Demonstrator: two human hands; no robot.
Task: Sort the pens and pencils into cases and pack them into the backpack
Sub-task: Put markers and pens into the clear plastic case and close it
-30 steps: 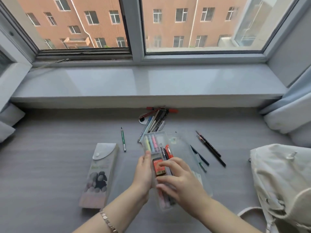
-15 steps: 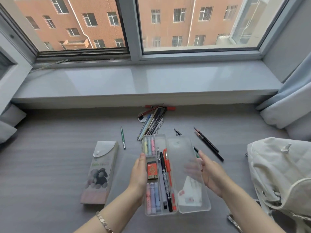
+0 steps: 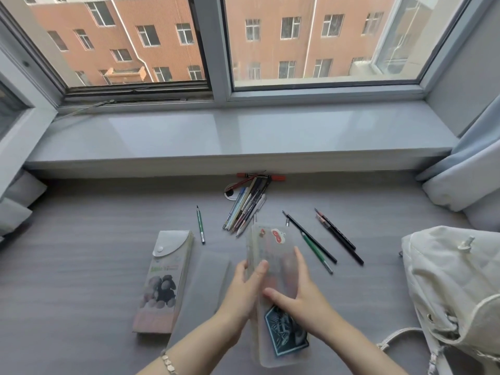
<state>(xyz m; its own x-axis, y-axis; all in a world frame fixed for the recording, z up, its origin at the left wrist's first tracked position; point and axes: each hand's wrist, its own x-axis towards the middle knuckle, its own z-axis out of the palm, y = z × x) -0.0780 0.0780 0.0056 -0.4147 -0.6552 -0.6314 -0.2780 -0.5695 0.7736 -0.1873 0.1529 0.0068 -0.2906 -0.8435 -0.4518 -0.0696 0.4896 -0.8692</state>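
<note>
Both hands gripped a frosted plastic pencil case point(image 3: 273, 266), lid shut, above the grey desk point(image 3: 81, 253): left hand point(image 3: 243, 293) clasping its left edge, right hand point(image 3: 300, 299) spread across the lid (stickered). Loose pens point(image 3: 246, 205) lay beyond, the backpack point(image 3: 454, 288) at right.

a wide window point(image 3: 311, 41) with pale grey frames fills the top of the view, split by a thick upright post point(image 3: 216, 47). the left pane sits slightly open at its lower edge. through the glass stands a red-brick building point(image 3: 151, 36) with rows of small windows and a white drainpipe point(image 3: 130, 36) running down its wall. below the glass runs a glossy light grey windowsill point(image 3: 216, 133), its front edge overhanging the grey wood-grain surface point(image 3: 81, 239). a pale blue curtain point(image 3: 476, 147) hangs at the right edge, bunched against the sill's end. at the left edge, part of a white cushion point(image 3: 19, 196) shows. a small round cable hole point(image 3: 230, 194) sits in the surface near the sill.
</note>
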